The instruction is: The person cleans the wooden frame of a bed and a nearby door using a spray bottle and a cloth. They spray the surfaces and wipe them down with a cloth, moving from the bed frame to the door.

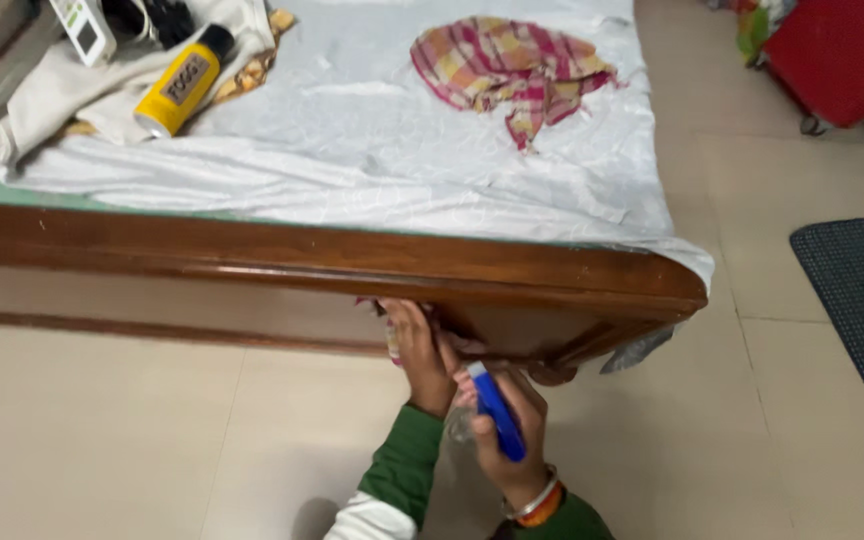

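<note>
While I watched through the head camera, the right hand [507, 425] had its fingers clamped round a blue spray bottle [497, 410], held low beside the wooden bed frame [352, 262]. The bottle's long axis ran on a slant, its upper end towards the frame and a little to the left, its lower end back towards the wrist; I could not make out the nozzle itself. The left hand [420, 350] sat just beside it, higher and nearer the wood, fingers curled and pressed up under the frame's lower edge on what looked like a bit of pinkish cloth [392, 335], mostly hidden. That left hand was the nearer of the two to the frame, and the bottle pointed roughly at the spot it touched. On the bed's pale sheet [372, 130] lay a checked cloth [512, 70] and a yellow can [180, 85], well apart from both hands.
</note>
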